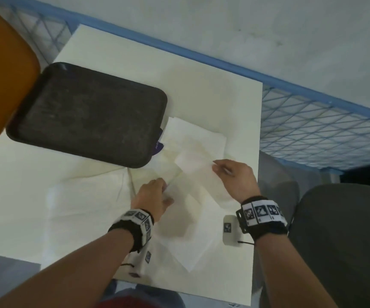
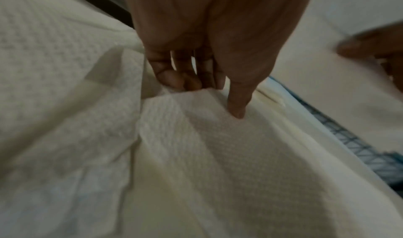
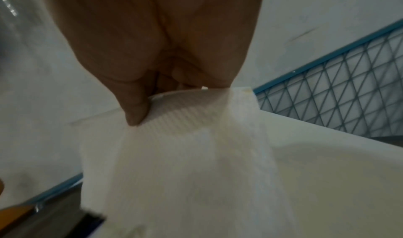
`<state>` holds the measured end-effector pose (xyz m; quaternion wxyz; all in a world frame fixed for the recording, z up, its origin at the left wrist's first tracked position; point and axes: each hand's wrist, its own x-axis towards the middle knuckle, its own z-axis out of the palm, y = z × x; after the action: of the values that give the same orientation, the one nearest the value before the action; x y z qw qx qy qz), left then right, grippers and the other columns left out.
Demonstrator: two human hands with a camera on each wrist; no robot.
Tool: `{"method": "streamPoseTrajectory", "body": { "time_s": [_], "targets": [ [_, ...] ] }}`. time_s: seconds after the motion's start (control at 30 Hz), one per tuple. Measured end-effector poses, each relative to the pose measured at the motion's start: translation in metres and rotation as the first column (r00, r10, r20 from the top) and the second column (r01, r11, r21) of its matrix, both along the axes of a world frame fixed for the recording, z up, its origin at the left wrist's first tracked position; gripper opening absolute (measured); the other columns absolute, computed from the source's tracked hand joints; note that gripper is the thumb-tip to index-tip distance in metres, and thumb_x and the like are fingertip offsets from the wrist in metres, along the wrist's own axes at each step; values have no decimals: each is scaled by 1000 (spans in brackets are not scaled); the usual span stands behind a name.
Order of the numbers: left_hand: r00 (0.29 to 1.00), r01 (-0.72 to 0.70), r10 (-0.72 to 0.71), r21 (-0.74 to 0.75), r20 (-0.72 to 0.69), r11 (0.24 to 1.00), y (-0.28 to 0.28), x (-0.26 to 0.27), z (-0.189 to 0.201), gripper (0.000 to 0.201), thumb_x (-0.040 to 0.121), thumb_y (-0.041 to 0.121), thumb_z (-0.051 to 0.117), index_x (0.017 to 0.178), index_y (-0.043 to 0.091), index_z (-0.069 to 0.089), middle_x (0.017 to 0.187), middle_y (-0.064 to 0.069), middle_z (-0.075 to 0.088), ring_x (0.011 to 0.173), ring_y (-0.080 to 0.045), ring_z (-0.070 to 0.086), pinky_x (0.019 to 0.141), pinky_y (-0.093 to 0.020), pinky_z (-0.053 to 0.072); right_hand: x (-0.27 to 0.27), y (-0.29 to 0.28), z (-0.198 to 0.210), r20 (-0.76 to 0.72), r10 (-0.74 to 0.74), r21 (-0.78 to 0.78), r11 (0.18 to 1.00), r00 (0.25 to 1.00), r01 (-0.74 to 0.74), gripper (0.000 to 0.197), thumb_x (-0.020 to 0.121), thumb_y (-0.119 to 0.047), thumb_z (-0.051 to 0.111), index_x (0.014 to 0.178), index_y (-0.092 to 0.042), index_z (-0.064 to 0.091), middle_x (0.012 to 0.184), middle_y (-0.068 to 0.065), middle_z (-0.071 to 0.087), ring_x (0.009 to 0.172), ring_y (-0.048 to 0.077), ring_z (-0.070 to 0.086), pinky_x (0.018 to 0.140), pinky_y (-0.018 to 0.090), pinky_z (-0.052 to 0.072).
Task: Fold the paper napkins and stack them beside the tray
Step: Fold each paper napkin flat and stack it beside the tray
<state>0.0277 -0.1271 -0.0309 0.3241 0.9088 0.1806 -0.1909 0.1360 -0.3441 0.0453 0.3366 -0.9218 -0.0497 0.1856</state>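
Two hands: both pinch one napkin point(image 1: 198, 174), lifted just above the tabletop point(image 1: 213, 96).
Left hand point(image 1: 151, 197): thumb and fingers clamped on the napkin's near-left edge.
Right hand point(image 1: 235, 176): thumb pressed onto the far-right edge, fingers curled beneath.
Napkin: white, embossed, stretched between the hands, right of the tray point(image 1: 86, 114).
Other napkins point(image 1: 86, 203): spread flat on the tabletop under and left of the hands.
Tray: dark, at the tabletop's far-left.
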Motion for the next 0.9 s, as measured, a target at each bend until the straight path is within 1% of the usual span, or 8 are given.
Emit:
{"method": "streamPoseTrajectory", "body": {
  "time_s": [0.17,0.37,0.43,0.53,0.57,0.7,0.8,0.9],
  "targets": [
    [993,-101,95,-86,-73,991,1,3,2,21,84,40,71,96,31,57,92,9,64,86,-17,63,84,-35,55,73,23,4,-12,100,-40,994,995,-100,19,92,-41,68,107,-29,73,97,-15,69,94,7,63,84,23,43],
    [985,-153,145,-84,-88,985,6,3,12,15,94,44,56,103,32,56,98,4,68,89,-19,65,87,-35,55,132,61,-27,14,178,-109,978,984,-176,19,94,-39,66,108,-30,75,105,-8,74,101,12,65,90,24,45],
    [988,-140,136,-56,-76,989,8,1,16,12,95,45,53,98,34,54,97,5,68,87,-18,65,87,-34,54,144,72,-41,51,203,-220,957,978,-187,21,96,-42,62,113,-35,73,115,-7,73,111,18,65,100,34,46],
    [991,-131,129,-94,-28,987,13,1,24,9,96,41,52,95,33,50,96,7,67,86,-16,64,83,-31,54,148,81,-53,134,285,-419,884,949,-206,30,97,-49,57,124,-40,65,133,-12,63,127,19,53,119,51,22],
    [991,-135,135,-116,-5,984,16,2,27,8,96,39,53,94,32,49,94,8,67,86,-15,65,81,-29,54,146,80,-53,179,283,-394,898,942,-195,31,97,-48,58,125,-38,65,136,-11,61,129,20,51,119,52,19],
    [978,-136,162,-185,132,973,30,9,48,14,93,26,62,91,30,49,80,10,64,76,-8,64,70,-22,49,99,60,-32,257,56,41,997,965,-69,24,96,-42,64,115,-29,71,126,-5,65,119,19,59,105,38,44],
    [965,-107,177,-328,191,939,45,16,70,22,92,23,66,105,38,57,86,15,67,80,0,65,71,-8,44,41,36,-15,6,-197,271,944,980,188,10,97,-42,63,105,-40,68,117,-15,69,108,6,62,98,27,47],
    [951,-74,215,-509,224,857,53,21,90,21,94,16,65,112,25,69,98,13,74,87,3,68,76,-7,47,-13,14,-30,-237,-328,413,818,914,400,27,97,-46,61,115,-30,72,120,-11,71,112,12,66,101,36,52]
  ]
}}
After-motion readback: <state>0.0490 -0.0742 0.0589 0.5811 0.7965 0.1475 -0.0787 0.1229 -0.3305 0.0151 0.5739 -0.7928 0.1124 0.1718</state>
